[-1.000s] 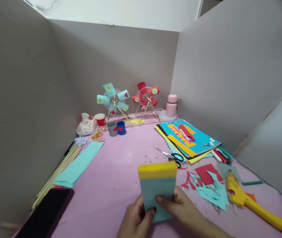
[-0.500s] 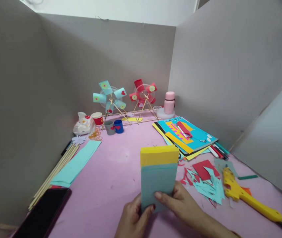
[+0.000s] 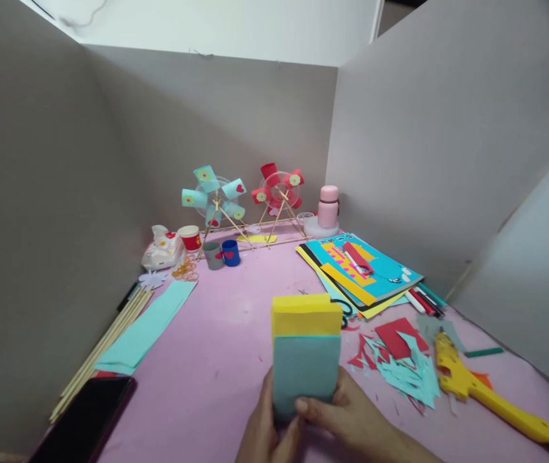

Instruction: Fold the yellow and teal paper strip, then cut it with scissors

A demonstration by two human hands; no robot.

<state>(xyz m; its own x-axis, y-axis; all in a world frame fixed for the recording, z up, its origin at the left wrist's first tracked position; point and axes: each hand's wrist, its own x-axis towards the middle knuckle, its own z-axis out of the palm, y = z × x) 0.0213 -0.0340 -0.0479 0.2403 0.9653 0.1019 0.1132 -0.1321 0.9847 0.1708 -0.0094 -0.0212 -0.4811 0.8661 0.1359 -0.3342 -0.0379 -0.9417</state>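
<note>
Two sheets stand upright together over the near part of the pink table (image 3: 216, 360): a teal sheet (image 3: 306, 370) in front and a yellow sheet (image 3: 306, 315) behind it, rising above it as a band. The left hand (image 3: 267, 434) and right hand (image 3: 351, 418) each pinch the pair at the bottom edge, thumbs on the teal face. This grip probably keeps the flat faces square to the eye and the edges lined up. Both sheets look matt and stiff, rectangular with crisp corners. Just right of them lie jagged teal and red paper scraps (image 3: 404, 366) and a glossy yellow glue gun (image 3: 477, 392). Behind are a fanned stack of coloured card (image 3: 361, 270) and two paper-cup wheels (image 3: 214, 196) on stick frames.
</note>
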